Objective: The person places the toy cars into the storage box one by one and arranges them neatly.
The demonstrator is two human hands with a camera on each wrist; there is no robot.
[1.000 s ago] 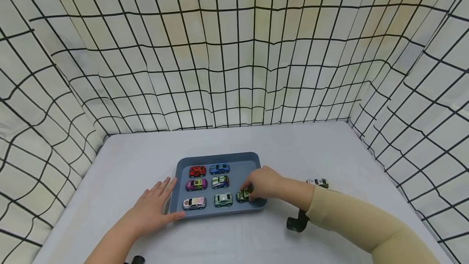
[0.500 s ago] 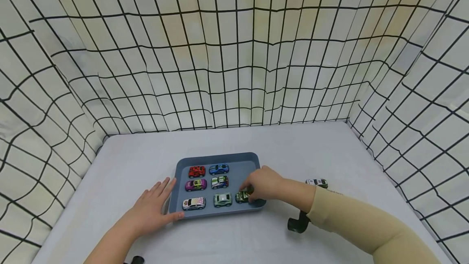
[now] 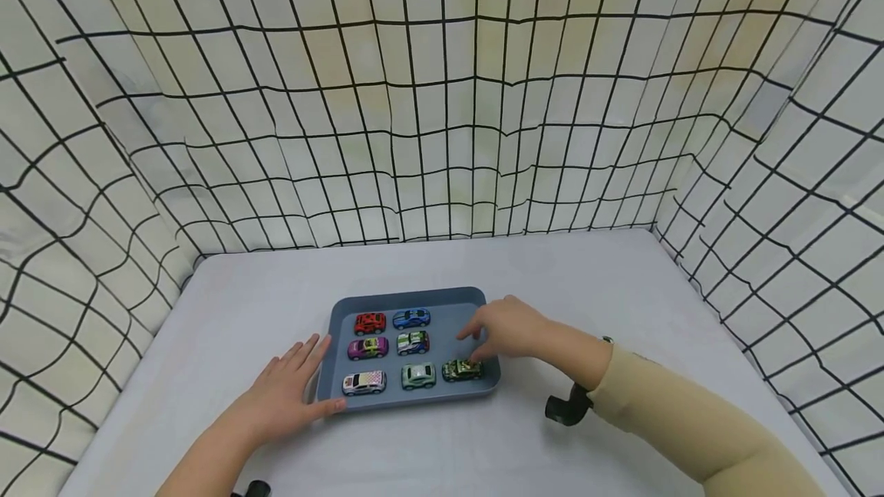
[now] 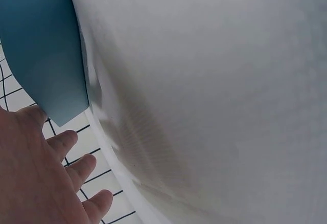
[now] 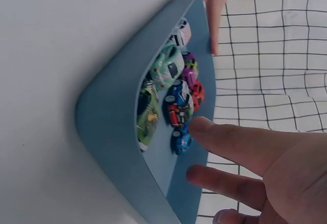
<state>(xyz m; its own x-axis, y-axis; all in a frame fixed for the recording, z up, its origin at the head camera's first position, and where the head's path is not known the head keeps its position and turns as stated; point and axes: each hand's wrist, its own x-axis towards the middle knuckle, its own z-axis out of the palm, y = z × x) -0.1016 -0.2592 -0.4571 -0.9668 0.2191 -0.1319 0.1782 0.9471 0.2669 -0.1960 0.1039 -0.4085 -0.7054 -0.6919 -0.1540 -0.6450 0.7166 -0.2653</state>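
Observation:
A blue-grey tray [image 3: 407, 300] holds several toy cars in rows. My right hand [image 3: 514, 328] hovers over the tray's right side, thumb and fingers apart, holding nothing. Just below its fingertips is a camouflage toy car [image 3: 461, 370], in the front right corner. Beside that car sits a mint-green car [image 3: 418, 376], then a white and pink one [image 3: 364, 383]. Behind them are a purple car [image 3: 367, 348], a white, blue and green car [image 3: 412, 343], a red car [image 3: 370, 323] and a blue car [image 3: 410, 318]. My left hand [image 3: 283, 393] rests with spread fingers against the tray's left edge.
A white cloth covers the table [image 3: 552, 267]. Black grid netting [image 3: 442, 98] over pale fabric walls it in at the back and sides. A black curved piece [image 3: 568, 409] shows below the right wrist. The right sleeve [image 3: 663, 405] crosses the table's right part.
My right hand has let go of the camouflage car and lifted back and to the right, its fingers spreading. The car stays in the tray. The left hand has not moved.

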